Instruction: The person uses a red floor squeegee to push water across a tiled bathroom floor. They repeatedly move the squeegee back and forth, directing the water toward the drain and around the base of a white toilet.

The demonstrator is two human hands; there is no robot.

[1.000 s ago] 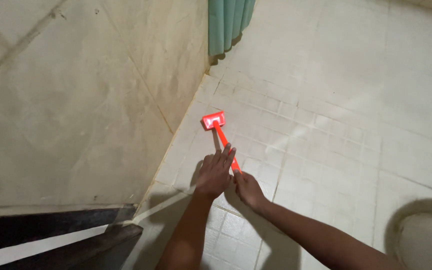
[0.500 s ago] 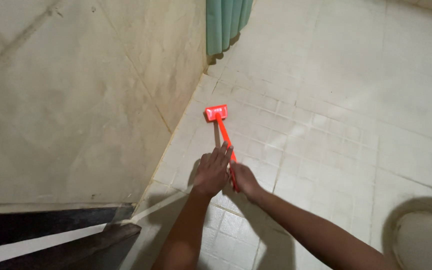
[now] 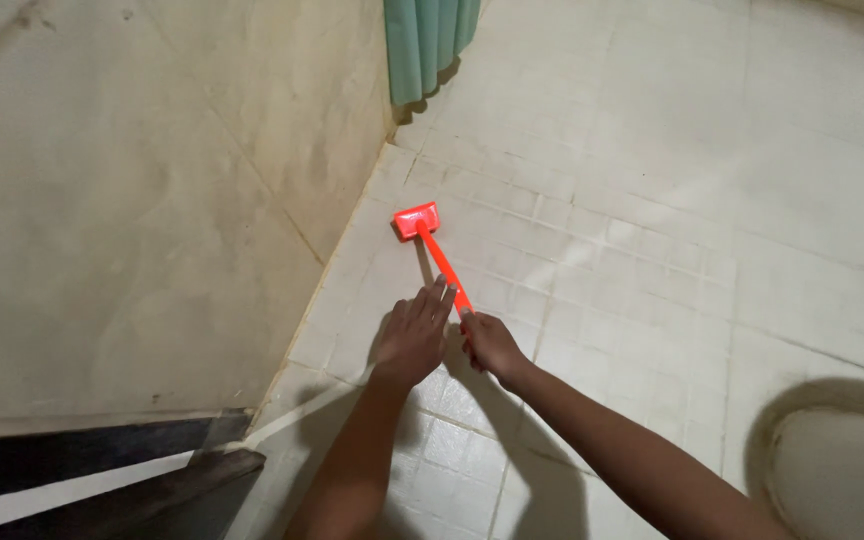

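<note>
Two hands hold the orange brush (image 3: 430, 243): right hand (image 3: 492, 343) closed on its handle, left hand (image 3: 414, 337) open-fingered beside it. Near the wall (image 3: 152, 200), the bristle head could strike the corner.

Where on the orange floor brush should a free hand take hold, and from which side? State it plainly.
Grip the bare middle of the thin handle of the orange brush, between the flat head on the tiled floor and the right hand already wrapped around its near end. Come from above on the open-floor side; the left hand and wall crowd the other.
</note>
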